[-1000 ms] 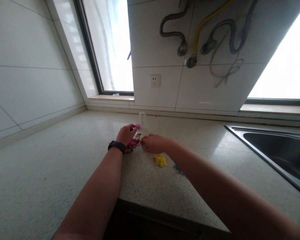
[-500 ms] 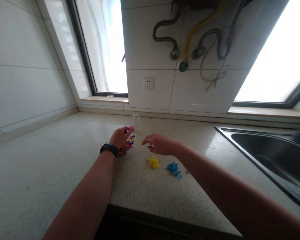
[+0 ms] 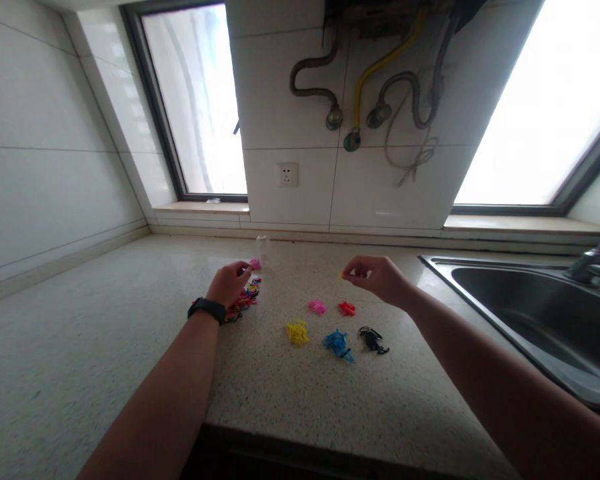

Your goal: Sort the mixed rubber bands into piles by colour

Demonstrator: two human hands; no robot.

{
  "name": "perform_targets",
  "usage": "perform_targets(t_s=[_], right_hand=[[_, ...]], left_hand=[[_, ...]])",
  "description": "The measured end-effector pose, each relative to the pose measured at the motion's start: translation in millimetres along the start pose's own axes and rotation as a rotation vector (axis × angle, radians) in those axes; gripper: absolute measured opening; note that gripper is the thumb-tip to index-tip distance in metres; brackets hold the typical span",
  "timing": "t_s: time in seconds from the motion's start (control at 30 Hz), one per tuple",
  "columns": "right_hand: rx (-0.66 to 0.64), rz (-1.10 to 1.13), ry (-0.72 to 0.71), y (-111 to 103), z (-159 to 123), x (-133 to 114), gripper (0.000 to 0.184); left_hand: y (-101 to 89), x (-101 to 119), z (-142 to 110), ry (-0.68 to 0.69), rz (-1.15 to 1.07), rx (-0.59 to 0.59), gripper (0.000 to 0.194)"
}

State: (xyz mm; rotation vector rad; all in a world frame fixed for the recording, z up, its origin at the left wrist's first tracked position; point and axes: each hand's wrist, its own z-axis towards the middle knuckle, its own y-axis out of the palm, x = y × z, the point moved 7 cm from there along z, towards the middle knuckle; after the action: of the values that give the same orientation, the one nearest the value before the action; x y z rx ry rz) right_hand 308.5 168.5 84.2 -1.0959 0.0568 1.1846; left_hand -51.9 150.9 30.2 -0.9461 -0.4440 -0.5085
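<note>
Nearest the front edge of the speckled countertop (image 3: 300, 393), a pile of blue elastic bands (image 3: 337, 343) and one of black elastic bands (image 3: 373, 339) lie side by side, with yellow elastic bands (image 3: 297, 333) to their left. Just beyond are smaller clusters of red elastic bands (image 3: 347, 308) and pink elastic bands (image 3: 317, 307), each colour kept apart by bare stone, apparently so that none mix. A mixed-colour heap (image 3: 247, 300) lies beneath and beside the left hand (image 3: 229, 283), which hides part of it along with the black wristband (image 3: 207, 309). That hand's fingers are drawn together at a bunched pink item (image 3: 255, 264); whether they grip it I cannot tell. The right hand (image 3: 373, 273), raised beyond the red cluster, pinches a single yellow band (image 3: 340, 276) between thumb and fingertips, probably because it is so slight. Behind the pink item stands a clear container (image 3: 263, 245), easily overlooked against the pale counter; a steel sink (image 3: 439, 265) bounds the right side, and farther back are a wall socket (image 3: 287, 175) and a yellow hose (image 3: 364, 73)
</note>
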Motion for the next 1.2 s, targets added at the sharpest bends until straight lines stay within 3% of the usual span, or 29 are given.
perform_targets(t_s=[0.1,0.23,1.2], right_hand=[[0.180,0.049,0.084,-22.5,-20.2,31.6,0.030],[0.251,0.052,0.145,-33.1,-36.3,55.8,0.040],[0.241,0.068,0.193,-22.2,-39.3,66.6,0.043]], left_hand=[[-2.2,2.1,-0.6,0.000,0.005,0.014,0.039],[-3.9,6.2,-1.4,0.007,0.023,0.023,0.041],[0.9,15.4,-5.4,0.044,0.045,-0.005,0.039]])
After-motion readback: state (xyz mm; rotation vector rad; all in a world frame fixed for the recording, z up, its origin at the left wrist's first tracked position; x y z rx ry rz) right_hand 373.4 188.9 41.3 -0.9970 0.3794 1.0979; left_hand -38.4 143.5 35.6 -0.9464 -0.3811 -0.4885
